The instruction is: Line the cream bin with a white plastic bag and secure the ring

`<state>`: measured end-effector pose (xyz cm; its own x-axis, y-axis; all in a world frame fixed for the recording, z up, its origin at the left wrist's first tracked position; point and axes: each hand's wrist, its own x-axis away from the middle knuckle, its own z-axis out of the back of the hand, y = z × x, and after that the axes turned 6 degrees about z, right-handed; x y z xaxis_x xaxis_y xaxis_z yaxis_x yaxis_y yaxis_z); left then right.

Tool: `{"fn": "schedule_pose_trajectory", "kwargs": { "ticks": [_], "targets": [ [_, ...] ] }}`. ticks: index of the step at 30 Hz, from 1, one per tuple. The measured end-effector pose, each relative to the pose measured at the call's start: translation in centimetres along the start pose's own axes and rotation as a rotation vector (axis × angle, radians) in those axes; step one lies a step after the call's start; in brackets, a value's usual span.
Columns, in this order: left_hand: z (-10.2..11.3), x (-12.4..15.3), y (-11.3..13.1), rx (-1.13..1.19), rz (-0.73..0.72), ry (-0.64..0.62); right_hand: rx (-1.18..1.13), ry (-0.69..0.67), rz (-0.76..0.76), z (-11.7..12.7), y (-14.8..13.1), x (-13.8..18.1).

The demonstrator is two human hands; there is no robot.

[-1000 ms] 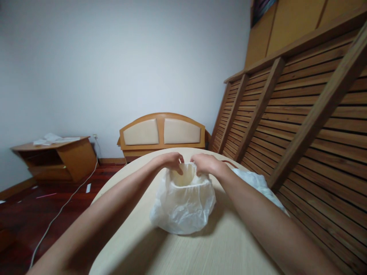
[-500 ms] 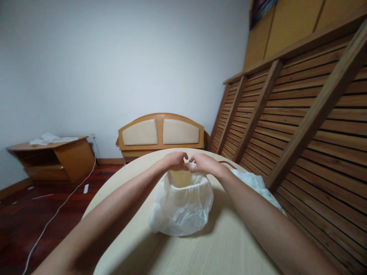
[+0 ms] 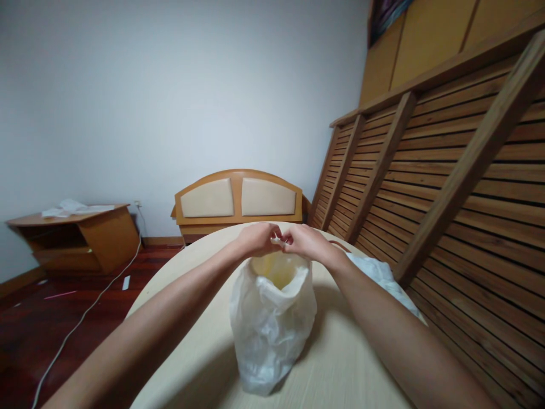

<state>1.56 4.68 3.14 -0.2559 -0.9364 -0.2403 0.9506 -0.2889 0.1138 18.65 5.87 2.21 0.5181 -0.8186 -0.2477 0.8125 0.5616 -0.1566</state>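
A white, thin plastic bag (image 3: 272,335) stands on the pale round table (image 3: 357,363), wrapped around something with a yellowish inside that shows through its mouth. At the far rim, my left hand (image 3: 259,240) is closed on the bag's edge. Right beside it, my right hand (image 3: 304,241) pinches the same edge, the fingertips of both hands almost meeting. Between them a short bit of white plastic is gathered. The bag's near rim droops, and its lower part hangs loose toward me.
More white plastic (image 3: 378,275) lies on the table's right side, near a wooden slatted frame (image 3: 451,199) leaning there. Behind the table is a padded headboard (image 3: 238,199). A low wooden cabinet (image 3: 102,236) stands left, with a white cable (image 3: 85,315) across the floor.
Both hands have closed more tightly on the far rim. The bag has risen and narrowed, its near rim now sagging and its bottom reaching further toward me.
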Motion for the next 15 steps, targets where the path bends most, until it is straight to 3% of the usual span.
{"fn": "schedule_pose_trajectory", "kwargs": {
  "ticks": [5, 15],
  "targets": [
    [0.5, 0.5, 0.0, -0.019, 0.014, 0.038, -0.055, 0.072, 0.084, -0.5, -0.2, 0.0],
    [0.1, 1.2, -1.4, -0.055, 0.075, 0.067, -0.175, 0.18, 0.065, -1.1, 0.8, 1.3]
  ]
}}
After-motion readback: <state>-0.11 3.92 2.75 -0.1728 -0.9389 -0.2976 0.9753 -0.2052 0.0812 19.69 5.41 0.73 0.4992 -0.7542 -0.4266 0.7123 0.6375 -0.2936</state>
